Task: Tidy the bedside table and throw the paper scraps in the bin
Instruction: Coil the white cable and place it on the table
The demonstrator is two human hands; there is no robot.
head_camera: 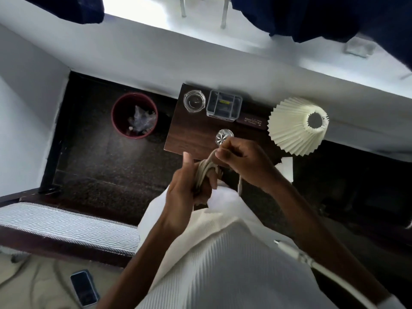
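My left hand (189,184) grips a bundle of coiled beige cord (204,172) in front of the dark wooden bedside table (191,132). My right hand (243,159) pinches a strand of the same cord just above the bundle, and a loose end hangs down at its wrist. A red bin (119,112) stands on the dark floor left of the table, with crumpled clear plastic and scraps inside. A white paper piece (287,168) lies at the table's right front, partly hidden by my right arm.
On the table stand a glass ashtray (194,101), a clear plastic organiser (224,105), a dark glasses case (250,121), a cut-glass tumbler (223,136) and a pleated cream lamp (296,126). A bed with a phone (84,288) lies at lower left.
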